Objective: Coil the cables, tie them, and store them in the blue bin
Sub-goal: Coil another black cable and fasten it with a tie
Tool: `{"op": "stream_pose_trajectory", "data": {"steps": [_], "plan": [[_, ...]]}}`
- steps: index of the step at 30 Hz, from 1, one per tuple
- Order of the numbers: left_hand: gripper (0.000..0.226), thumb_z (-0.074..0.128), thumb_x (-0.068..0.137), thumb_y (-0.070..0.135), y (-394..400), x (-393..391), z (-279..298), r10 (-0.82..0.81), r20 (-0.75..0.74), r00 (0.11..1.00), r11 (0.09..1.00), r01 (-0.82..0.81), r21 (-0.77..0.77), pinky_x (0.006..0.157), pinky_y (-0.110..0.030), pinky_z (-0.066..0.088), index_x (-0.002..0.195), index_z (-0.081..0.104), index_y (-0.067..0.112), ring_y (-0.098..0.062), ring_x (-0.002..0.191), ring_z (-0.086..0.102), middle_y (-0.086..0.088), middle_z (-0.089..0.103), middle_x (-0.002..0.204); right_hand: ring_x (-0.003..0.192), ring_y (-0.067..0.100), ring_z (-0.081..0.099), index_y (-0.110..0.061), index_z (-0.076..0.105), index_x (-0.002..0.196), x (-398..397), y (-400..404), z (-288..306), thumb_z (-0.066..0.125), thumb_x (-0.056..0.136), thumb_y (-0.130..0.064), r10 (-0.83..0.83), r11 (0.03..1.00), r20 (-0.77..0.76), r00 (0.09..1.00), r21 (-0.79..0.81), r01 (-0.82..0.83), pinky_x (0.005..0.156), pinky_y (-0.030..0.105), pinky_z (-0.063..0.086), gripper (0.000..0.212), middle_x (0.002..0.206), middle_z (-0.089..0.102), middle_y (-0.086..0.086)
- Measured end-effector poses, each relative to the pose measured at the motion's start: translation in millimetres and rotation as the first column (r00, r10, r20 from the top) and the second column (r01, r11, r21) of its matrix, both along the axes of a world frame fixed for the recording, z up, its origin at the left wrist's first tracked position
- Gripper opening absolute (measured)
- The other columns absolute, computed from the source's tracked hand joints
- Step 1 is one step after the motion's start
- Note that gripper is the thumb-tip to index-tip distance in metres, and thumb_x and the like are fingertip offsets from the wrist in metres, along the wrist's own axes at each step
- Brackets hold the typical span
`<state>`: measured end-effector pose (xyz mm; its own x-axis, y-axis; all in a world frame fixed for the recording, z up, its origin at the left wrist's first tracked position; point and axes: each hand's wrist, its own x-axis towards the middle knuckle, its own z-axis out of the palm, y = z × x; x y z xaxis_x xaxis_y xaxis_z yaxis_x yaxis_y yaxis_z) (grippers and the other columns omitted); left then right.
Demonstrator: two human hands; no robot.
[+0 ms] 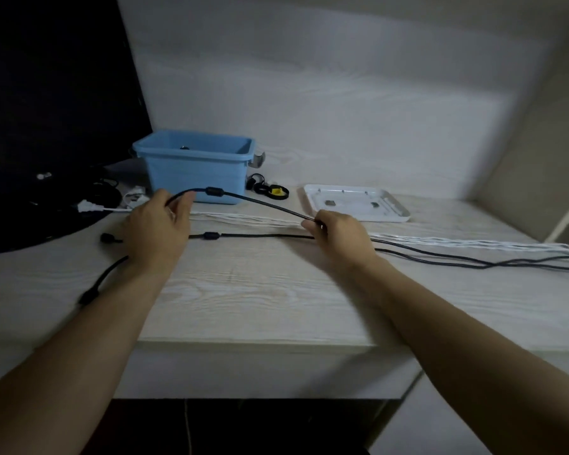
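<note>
A thin black cable (263,203) with a ferrite bead arcs above the table between my two hands. My left hand (158,224) pinches one end of that raised span in front of the blue bin (194,177). My right hand (337,236) grips the cable further along, near the table's middle. From there the black cable trails off to the right edge. A second black cable (253,236) with its own bead lies flat across the table under my hands. A white cable (457,242) lies in long strands behind them. Something dark sits inside the bin.
A white tray (358,205) lies right of the bin. Black tie rings and a yellow piece (275,191) sit beside the bin. A dark monitor (46,126) and tangled cords fill the left. The table's front edge (250,343) is near me.
</note>
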<state>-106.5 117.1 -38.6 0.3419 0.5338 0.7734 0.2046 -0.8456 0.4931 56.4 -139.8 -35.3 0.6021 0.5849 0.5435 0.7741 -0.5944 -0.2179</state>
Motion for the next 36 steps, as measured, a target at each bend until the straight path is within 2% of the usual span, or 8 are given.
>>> {"op": "stream_pose_trajectory", "data": {"steps": [6,10,14,18,22,25,30,36], "plan": [[0.053,0.046,0.097,0.052,-24.3,-10.6,27.5,-0.051,-0.025,0.998,0.999,0.051,-0.008,0.053,-0.037,0.042,0.071,0.053,0.007,-0.038,0.061,0.056,-0.019,0.060,0.065,0.089,0.044,0.063,0.003,0.064,0.088,23.0,-123.6,14.8,0.049,0.102,-0.030,-0.346,0.929,-0.059,0.936,-0.160,0.333,0.069,0.042,0.044,0.039,0.095,0.067,0.029],[0.045,0.048,0.093,0.049,-51.1,-17.2,52.0,-0.074,-0.069,0.995,0.996,0.078,0.050,0.055,-0.037,0.045,0.069,0.053,0.011,-0.037,0.062,0.058,-0.016,0.062,0.066,0.098,0.044,0.061,0.004,0.067,0.096,26.2,-190.6,22.3,0.042,0.104,-0.039,-0.568,0.814,-0.077,0.820,-0.203,0.544,0.078,0.042,0.047,0.050,0.103,0.066,0.030],[0.044,0.054,0.096,0.044,-85.1,-24.9,73.8,-0.108,-0.090,0.990,0.986,0.118,0.114,0.057,-0.037,0.045,0.069,0.056,0.009,-0.037,0.066,0.059,-0.016,0.064,0.068,0.110,0.045,0.055,0.012,0.065,0.101,25.1,-237.4,32.3,0.043,0.103,-0.039,-0.655,0.756,-0.194,0.731,-0.188,0.627,0.087,0.042,0.044,0.056,0.109,0.064,0.034],[0.044,0.048,0.098,0.041,-93.7,-25.6,81.4,-0.028,-0.306,0.951,0.995,0.055,0.080,0.060,-0.036,0.039,0.080,0.061,0.004,-0.036,0.075,0.058,-0.018,0.064,0.079,0.106,0.040,0.060,0.008,0.063,0.100,18.0,-271.5,35.2,0.065,0.091,-0.035,-0.674,0.735,-0.356,0.647,-0.234,0.637,0.074,0.033,0.039,0.043,0.109,0.066,0.028],[0.028,0.044,0.100,0.028,-83.0,-17.4,78.4,0.013,-0.478,0.878,0.999,0.010,0.047,0.066,-0.037,0.039,0.102,0.057,0.004,-0.038,0.088,0.060,-0.022,0.066,0.099,0.108,0.032,0.061,-0.007,0.064,0.112,1.2,-272.1,19.7,0.068,0.090,-0.030,-0.566,0.825,-0.395,0.724,-0.277,0.494,0.081,0.029,0.042,0.032,0.116,0.066,0.016],[0.018,0.041,0.100,0.019,-69.2,-4.6,81.3,-0.105,-0.550,0.828,0.985,0.163,0.057,0.069,-0.041,0.041,0.095,0.049,0.004,-0.034,0.081,0.052,-0.026,0.062,0.098,0.116,0.035,0.061,-0.012,0.066,0.124,-4.7,-247.9,7.7,0.058,0.096,-0.024,-0.456,0.889,-0.340,0.822,-0.206,0.409,0.094,0.033,0.045,0.032,0.126,0.067,0.015],[0.017,0.044,0.100,0.013,-35.5,24.7,82.6,-0.107,-0.440,0.892,0.975,0.181,0.130,0.078,-0.046,0.042,0.096,0.054,0.000,-0.041,0.094,0.053,-0.028,0.060,0.100,0.116,0.035,0.060,-0.010,0.065,0.125,-3.6,-189.5,-5.4,0.056,0.095,-0.018,-0.258,0.964,-0.277,0.926,-0.142,0.226,0.099,0.034,0.043,0.032,0.124,0.065,0.015],[0.008,0.057,0.093,0.005,-4.4,47.8,38.2,-0.142,-0.509,0.849,0.963,0.237,0.127,0.079,-0.043,0.040,0.086,0.059,0.002,-0.039,0.091,0.053,-0.025,0.060,0.091,0.126,0.030,0.044,-0.026,0.061,0.125,3.7,-150.0,-11.9,0.053,0.096,-0.040,-0.380,0.916,-0.183,0.907,-0.210,0.341,0.102,0.050,0.034,0.033,0.128,0.055,0.005]]}}
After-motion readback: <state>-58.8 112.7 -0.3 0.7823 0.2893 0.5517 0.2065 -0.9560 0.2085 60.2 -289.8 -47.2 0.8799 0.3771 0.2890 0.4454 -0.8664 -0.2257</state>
